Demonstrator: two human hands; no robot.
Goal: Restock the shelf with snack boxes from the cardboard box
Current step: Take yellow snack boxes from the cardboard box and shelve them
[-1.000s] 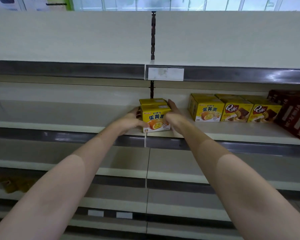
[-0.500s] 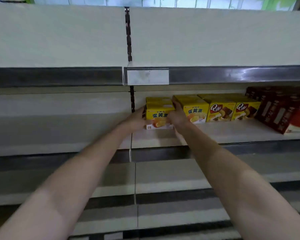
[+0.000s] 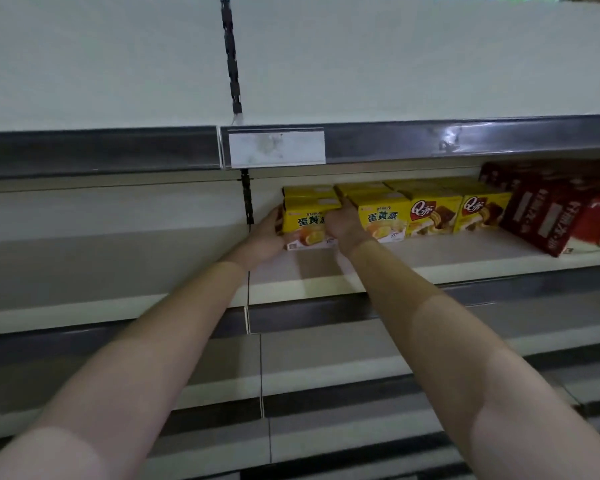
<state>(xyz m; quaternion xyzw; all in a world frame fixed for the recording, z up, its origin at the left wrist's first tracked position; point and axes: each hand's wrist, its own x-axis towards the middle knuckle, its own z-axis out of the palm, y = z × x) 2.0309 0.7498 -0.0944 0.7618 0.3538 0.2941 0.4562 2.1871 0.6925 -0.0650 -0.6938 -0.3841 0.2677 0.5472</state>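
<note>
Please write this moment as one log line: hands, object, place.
left hand: holds box side | right hand: holds other side | object: yellow snack box | place: shelf, beside yellow row

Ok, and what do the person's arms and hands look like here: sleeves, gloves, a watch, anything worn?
Both arms are bare along their whole visible length: no sleeve shows at any point up to the bottom edge of the picture. The left hand and the right hand wear no gloves. No watch, bracelet or band shows at either wrist, and no ring can be made out, though the fingers are partly hidden and slightly blurred.

Shelf (image 3: 430, 261): yellow snack boxes (image 3: 430, 213), red boxes (image 3: 551, 216).
</note>
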